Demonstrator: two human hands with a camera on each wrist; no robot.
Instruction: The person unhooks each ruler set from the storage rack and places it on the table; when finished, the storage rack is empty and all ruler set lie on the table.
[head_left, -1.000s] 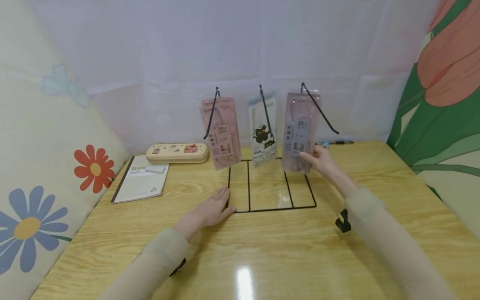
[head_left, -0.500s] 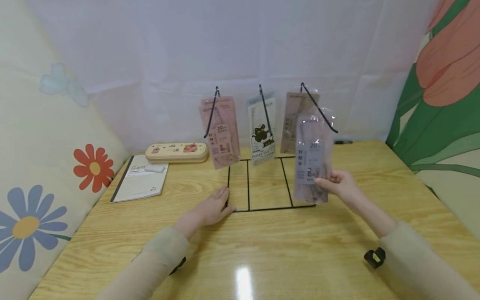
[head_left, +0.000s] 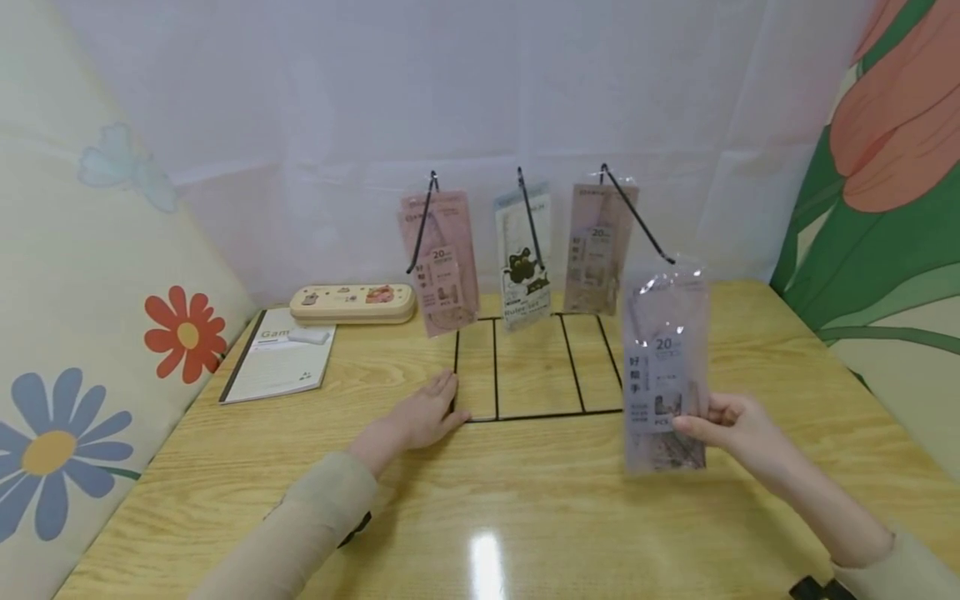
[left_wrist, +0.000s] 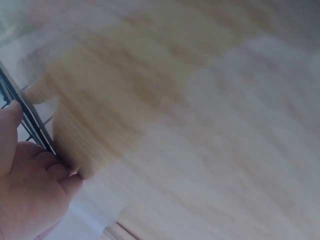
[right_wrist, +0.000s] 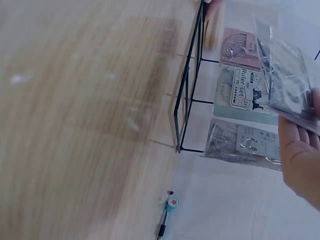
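My right hand [head_left: 753, 437] pinches the lower right edge of a clear-purple packaged ruler set [head_left: 663, 367], thumb in front. The packet hangs upright above the table, apart from the right hook. My left hand [head_left: 420, 414], with fairly straight fingers, rests at the front left corner of a black wire rack [head_left: 540, 416]; the left wrist view shows its fingers [left_wrist: 55, 172] against the wires. Three hooks carry packets: pink ruler sets [head_left: 442, 267] at left, a white-and-blue ruler set [head_left: 527, 258] with a dark cat picture in the middle, and a pinkish-grey ruler set [head_left: 600, 250] at right.
A cream pencil case [head_left: 352, 305] stands at the back left beside a notebook [head_left: 277, 358] with a small white eraser-like block [head_left: 308, 336] on it. The right hook [head_left: 637, 213] juts forward. In the right wrist view, a pen [right_wrist: 162, 225] lies near a teal star-marked item [right_wrist: 172, 202].
My right hand has drawn the front purple ruler set off the right hook, toward me and to the right, uncovering the packet behind it. The left hand stays at the rack.
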